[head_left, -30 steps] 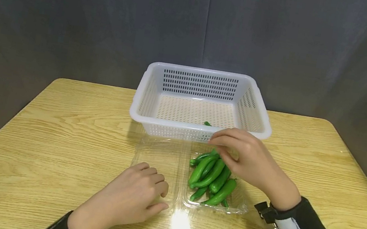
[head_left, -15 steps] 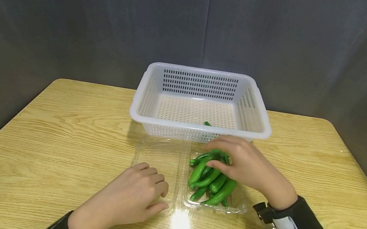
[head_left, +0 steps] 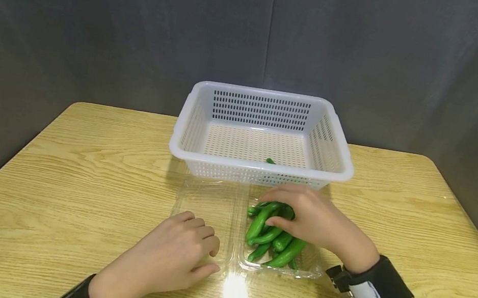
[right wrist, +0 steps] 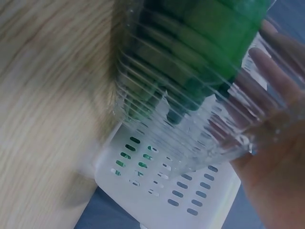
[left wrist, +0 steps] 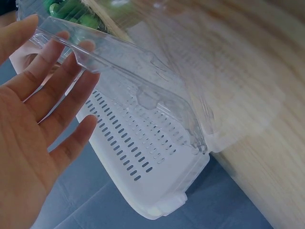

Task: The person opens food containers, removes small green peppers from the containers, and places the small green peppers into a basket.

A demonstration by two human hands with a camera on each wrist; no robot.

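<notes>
In the head view several green chili peppers point(head_left: 260, 223) lie heaped in the right half of a hinged clear plastic container point(head_left: 310, 273). My right hand point(head_left: 310, 216) reaches over the heap, fingers and thumb curved round the peppers' far ends. Ribbed plastic covers part of this hand in the right wrist view, so its fingertips are unclear. On the left lies the container's flat clear lid point(head_left: 210, 201). My left hand point(head_left: 177, 250) rests at its near edge, fingers loosely bent and holding nothing. The left wrist view has these fingers point(left wrist: 62, 86) beside the lid's raised edge.
Behind the container stands a white perforated basket point(head_left: 259, 165), its near wall close to the container. A small green pepper tip point(head_left: 270, 161) shows inside it. A wooden table point(head_left: 78, 171) lies underneath, with dark grey panels point(head_left: 146, 27) around it.
My right hand has come down from near the basket's front rim onto the far ends of the peppers, which have shifted slightly toward me. The left hand has stayed still.
</notes>
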